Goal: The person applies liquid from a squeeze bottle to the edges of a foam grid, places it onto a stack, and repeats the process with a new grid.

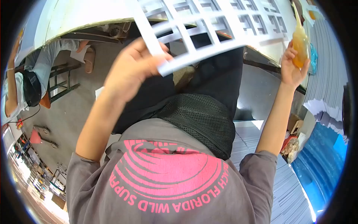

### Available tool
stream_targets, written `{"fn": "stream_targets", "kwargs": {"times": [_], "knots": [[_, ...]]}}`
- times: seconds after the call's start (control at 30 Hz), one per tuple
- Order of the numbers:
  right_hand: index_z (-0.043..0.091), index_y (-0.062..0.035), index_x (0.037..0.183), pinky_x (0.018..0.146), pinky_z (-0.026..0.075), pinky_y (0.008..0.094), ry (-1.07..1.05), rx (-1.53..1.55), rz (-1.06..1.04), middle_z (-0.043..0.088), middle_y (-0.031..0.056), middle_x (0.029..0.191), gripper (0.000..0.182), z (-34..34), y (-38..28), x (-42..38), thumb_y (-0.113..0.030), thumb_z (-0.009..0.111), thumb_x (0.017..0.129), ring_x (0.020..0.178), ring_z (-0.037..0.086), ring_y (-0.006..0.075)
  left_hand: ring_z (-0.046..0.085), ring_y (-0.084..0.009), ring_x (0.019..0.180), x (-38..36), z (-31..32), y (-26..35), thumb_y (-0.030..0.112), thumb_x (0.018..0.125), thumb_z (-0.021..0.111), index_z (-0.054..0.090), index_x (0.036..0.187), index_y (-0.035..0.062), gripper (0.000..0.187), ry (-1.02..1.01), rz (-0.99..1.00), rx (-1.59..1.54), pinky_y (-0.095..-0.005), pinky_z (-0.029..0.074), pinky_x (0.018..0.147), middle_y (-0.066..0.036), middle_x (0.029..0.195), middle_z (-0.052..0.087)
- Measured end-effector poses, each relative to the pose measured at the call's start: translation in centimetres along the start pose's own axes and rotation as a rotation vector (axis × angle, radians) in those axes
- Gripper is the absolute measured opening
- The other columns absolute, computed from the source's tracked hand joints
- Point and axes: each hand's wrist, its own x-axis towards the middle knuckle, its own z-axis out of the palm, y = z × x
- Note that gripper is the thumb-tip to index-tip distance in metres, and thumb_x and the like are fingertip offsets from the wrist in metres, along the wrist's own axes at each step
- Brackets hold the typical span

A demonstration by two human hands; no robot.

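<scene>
Grey short-sleeved T-shirt with pink lettering [175, 171] fills the foreground as a seated worker lifts a white openwork grid, apparently thin card or board [201, 56], above dark-trousered legs [220, 71] at the edge of a white tabletop [93, 15]. The left hand [130, 67] is partly closed, its thumb and fingers pinching the grid's near left corner. At right, the right hand [292, 71] grasps a translucent squeeze bottle of amber liquid [301, 48], fingers parted around its lower body, long nozzle pointing up; whether that hand also touches the grid's far end cannot be told. Motion blurs the grid, which looks light and fairly stiff across its width, though its narrow strips would likely bend or tear under pressure. Opposite stretches of the outer border offer the safest hold. The bottle appears soft-walled and possibly slippery, best gripped lightly around its wide body.
</scene>
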Motion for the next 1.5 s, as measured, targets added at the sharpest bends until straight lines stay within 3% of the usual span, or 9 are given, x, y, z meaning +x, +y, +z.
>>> {"fn": "stream_targets", "kwargs": {"times": [0.1, 0.17, 0.33, 0.43, 0.53, 0.57, 0.7, 0.97, 1.5], "knots": [[0.037, -0.0045, 0.133, 0.076, 0.041, 0.0311, 0.018, 0.023, -0.004, 0.042, 0.0161, 0.129, 0.072, 0.8, 1.8, -2.3, -0.028, 0.073, 0.075, 0.087, 0.046, 0.0186, 0.058, -0.0149, 0.097, -2.5, 2.1, -0.6, 0.019, 0.086, 0.062, 0.054, 0.112, 0.0015, 0.032, -0.216, -0.236, 0.072, -0.028, 0.048, 0.082, -0.008, 0.103, 0.061], [0.04, -0.0025, 0.13, 0.076, 0.041, 0.0314, -0.037, 0.007, -0.033, 0.043, 0.0172, 0.128, 0.069, 2.0, 1.4, -2.9, -0.028, 0.073, 0.075, 0.086, 0.046, 0.0186, 0.058, -0.0167, 0.099, -2.6, 3.5, -0.8, 0.025, 0.089, 0.057, 0.051, 0.119, 0.0027, 0.038, -0.18, -0.288, 0.074, -0.0299, 0.048, 0.084, -0.009, 0.108, 0.06], [0.052, -0.0042, 0.117, 0.071, 0.045, 0.0327, 0.085, -0.326, -0.149, 0.058, 0.01, 0.108, 0.047, 4.9, -0.4, -2.4, -0.037, 0.061, 0.085, 0.083, 0.054, 0.0208, 0.048, -0.0269, 0.12, 2.0, 2.1, -0.2, 0.042, 0.097, 0.033, 0.034, 0.133, -0.0032, 0.058, 0.081, -0.097, -0.305, -0.0413, 0.042, 0.094, -0.017, 0.129, 0.047], [0.054, -0.0045, 0.113, 0.069, 0.046, 0.031, 0.104, -0.336, -0.124, 0.059, 0.0092, 0.102, 0.041, 6.8, 0.1, -1.2, -0.035, 0.059, 0.087, 0.083, 0.055, 0.0204, 0.053, -0.0279, 0.113, 4.4, 1.2, 0.5, 0.04, 0.096, 0.035, 0.041, 0.126, -0.0042, 0.054, 0.069, 0.014, -0.366, -0.0417, 0.047, 0.089, -0.02, 0.124, 0.051], [0.055, -0.0054, 0.111, 0.067, 0.046, 0.0296, 0.148, -0.358, -0.129, 0.06, 0.0084, 0.097, 0.036, 9.3, 0.9, 0.4, -0.032, 0.059, 0.087, 0.079, 0.056, 0.02, 0.063, -0.0254, 0.097, 2.8, 2.7, 0.1, 0.031, 0.093, 0.046, 0.053, 0.114, -0.0038, 0.042, 0.026, -0.221, -0.315, -0.0402, 0.053, 0.081, -0.016, 0.107, 0.061], [0.056, -0.0054, 0.11, 0.067, 0.046, 0.0295, 0.144, -0.38, -0.145, 0.061, 0.0081, 0.097, 0.035, 9.6, 1.4, 1.0, -0.032, 0.059, 0.087, 0.079, 0.056, 0.0198, 0.063, -0.0229, 0.095, 1.7, 3.0, 0.1, 0.024, 0.092, 0.051, 0.056, 0.112, -0.0015, 0.033, -0.14, -0.302, -0.273, -0.0377, 0.055, 0.077, -0.014, 0.105, 0.062], [0.052, -0.0059, 0.107, 0.063, 0.047, 0.0271, 0.249, -0.56, -0.188, 0.06, 0.0065, 0.093, 0.033, 10.9, 2.5, 3.2, -0.028, 0.063, 0.085, 0.074, 0.058, 0.0177, 0.054, -0.0174, 0.109, -2.1, 6.0, -1.7, 0.018, 0.087, 0.059, 0.053, 0.121, 0.0027, 0.038, -0.423, -0.5, -0.251, -0.0318, 0.05, 0.084, -0.009, 0.118, 0.057], [0.037, -0.0037, 0.115, 0.056, 0.047, 0.0236, 0.258, -0.84, -0.327, 0.057, 0.0103, 0.095, 0.057, 13.1, 5.5, 10.2, -0.02, 0.074, 0.075, 0.066, 0.06, 0.0164, 0.055, -0.0223, 0.109, -3.2, 2.4, -1.8, 0.018, 0.092, 0.051, 0.048, 0.126, 0.0084, 0.035, -0.037, -0.362, -0.375, -0.0389, 0.044, 0.091, -0.01, 0.12, 0.056], [0.039, 0.0016, 0.11, 0.051, 0.047, 0.0217, 0.338, -0.964, -0.384, 0.057, 0.013, 0.092, 0.057, 12.1, 8.6, 17.9, -0.023, 0.075, 0.074, 0.06, 0.059, 0.0153, 0.054, -0.0225, 0.109, -3.9, 2.9, -1.1, 0.022, 0.093, 0.05, 0.044, 0.13, 0.0074, 0.04, -0.138, -0.359, -0.304, -0.0326, 0.042, 0.087, -0.01, 0.118, 0.056]]}}
